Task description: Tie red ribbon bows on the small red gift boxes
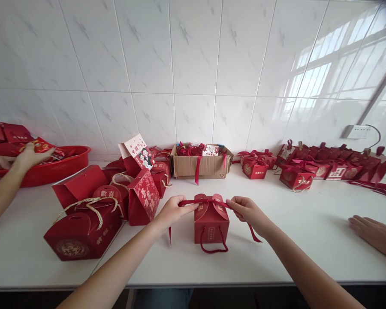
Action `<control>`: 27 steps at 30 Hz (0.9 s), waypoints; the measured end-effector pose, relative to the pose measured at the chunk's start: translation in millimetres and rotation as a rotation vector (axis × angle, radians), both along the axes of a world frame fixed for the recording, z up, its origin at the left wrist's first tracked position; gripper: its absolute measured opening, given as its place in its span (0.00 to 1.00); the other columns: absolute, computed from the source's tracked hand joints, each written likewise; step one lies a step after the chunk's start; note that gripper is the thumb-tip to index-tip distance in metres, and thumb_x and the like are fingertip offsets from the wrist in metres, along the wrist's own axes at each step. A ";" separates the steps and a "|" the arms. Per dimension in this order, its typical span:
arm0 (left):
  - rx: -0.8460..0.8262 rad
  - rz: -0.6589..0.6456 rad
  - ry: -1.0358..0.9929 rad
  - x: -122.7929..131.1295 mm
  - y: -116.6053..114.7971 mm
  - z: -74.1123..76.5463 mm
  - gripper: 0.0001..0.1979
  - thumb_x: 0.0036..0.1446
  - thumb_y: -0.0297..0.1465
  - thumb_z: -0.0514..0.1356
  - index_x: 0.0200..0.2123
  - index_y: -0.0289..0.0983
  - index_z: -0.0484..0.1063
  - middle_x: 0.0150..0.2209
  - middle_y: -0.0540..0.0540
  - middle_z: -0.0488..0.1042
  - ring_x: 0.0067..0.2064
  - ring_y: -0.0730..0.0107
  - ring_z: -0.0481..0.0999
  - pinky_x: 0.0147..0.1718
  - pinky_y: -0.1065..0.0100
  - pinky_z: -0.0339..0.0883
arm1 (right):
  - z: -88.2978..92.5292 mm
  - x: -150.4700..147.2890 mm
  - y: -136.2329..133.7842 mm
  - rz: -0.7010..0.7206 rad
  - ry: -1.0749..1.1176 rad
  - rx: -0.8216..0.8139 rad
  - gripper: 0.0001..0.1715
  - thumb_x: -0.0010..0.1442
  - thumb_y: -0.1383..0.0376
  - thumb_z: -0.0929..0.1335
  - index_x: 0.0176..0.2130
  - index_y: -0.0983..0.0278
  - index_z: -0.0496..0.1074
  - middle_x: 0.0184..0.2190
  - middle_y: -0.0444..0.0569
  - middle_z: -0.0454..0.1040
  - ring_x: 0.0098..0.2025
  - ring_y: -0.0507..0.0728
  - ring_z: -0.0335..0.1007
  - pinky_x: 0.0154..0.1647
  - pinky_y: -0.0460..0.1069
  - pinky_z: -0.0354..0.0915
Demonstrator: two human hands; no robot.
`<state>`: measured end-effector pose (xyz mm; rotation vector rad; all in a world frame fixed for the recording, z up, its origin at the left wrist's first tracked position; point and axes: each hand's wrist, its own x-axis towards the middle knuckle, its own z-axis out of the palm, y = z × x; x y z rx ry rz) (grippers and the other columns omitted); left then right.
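A small red gift box (211,225) stands upright on the white table in front of me, its rope handle hanging down its near side. Across its top runs a red ribbon (189,201), drawn out to both sides. My left hand (174,210) pinches the ribbon left of the box, and a loose tail dangles below. On the other side my right hand (246,211) pinches the opposite end, with another tail hanging toward the table. Both hands are level with the box top. The ribbon's middle lies over the closed flaps; whether it is knotted I cannot tell.
Several red boxes with rope handles (83,234) stand at the left. Behind is a cardboard box (201,167) of ribbons. Ribboned boxes (297,177) line the right back. Another person's hand (35,155) holds a packet over a red basin (83,152); someone's hand (371,231) rests at right.
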<state>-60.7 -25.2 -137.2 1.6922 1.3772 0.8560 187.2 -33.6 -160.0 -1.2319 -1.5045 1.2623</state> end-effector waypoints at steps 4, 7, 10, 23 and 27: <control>0.000 0.008 0.011 -1.0 -0.6 -0.7 0.22 0.44 0.50 0.62 0.23 0.37 0.61 0.23 0.56 0.58 0.26 0.73 0.57 0.26 0.71 0.48 | -1.6 3.5 0.3 0.009 0.013 0.002 0.26 0.55 0.47 0.66 0.23 0.63 0.57 0.17 0.37 0.50 0.21 0.47 0.41 0.23 0.47 0.40; 0.007 0.022 0.028 -1.4 -0.3 -2.0 0.23 0.43 0.50 0.62 0.23 0.38 0.59 0.22 0.56 0.57 0.25 0.74 0.56 0.25 0.71 0.47 | -3.1 5.0 0.2 0.004 0.009 -0.001 0.26 0.55 0.47 0.66 0.22 0.63 0.57 0.17 0.37 0.50 0.21 0.47 0.41 0.23 0.47 0.40; 0.040 0.052 0.068 -1.2 0.4 -2.5 0.24 0.42 0.51 0.62 0.22 0.38 0.57 0.22 0.56 0.56 0.25 0.74 0.55 0.25 0.71 0.47 | -4.9 6.0 0.2 -0.004 -0.001 -0.004 0.26 0.55 0.47 0.66 0.22 0.63 0.56 0.17 0.37 0.51 0.20 0.47 0.42 0.23 0.47 0.40; 0.104 0.076 0.102 1.5 4.6 -4.5 0.26 0.39 0.52 0.63 0.22 0.39 0.55 0.23 0.56 0.52 0.26 0.74 0.54 0.25 0.71 0.45 | -9.6 11.2 0.2 -0.011 0.009 -0.007 0.26 0.53 0.45 0.66 0.23 0.63 0.57 0.17 0.36 0.50 0.20 0.47 0.41 0.22 0.47 0.40; 0.122 0.119 0.102 -0.7 4.1 -9.1 0.28 0.37 0.52 0.64 0.20 0.39 0.51 0.22 0.57 0.49 0.24 0.75 0.52 0.24 0.71 0.44 | -12.5 14.3 0.8 -0.026 -0.023 -0.002 0.27 0.52 0.43 0.66 0.23 0.62 0.58 0.16 0.36 0.50 0.19 0.47 0.41 0.22 0.47 0.39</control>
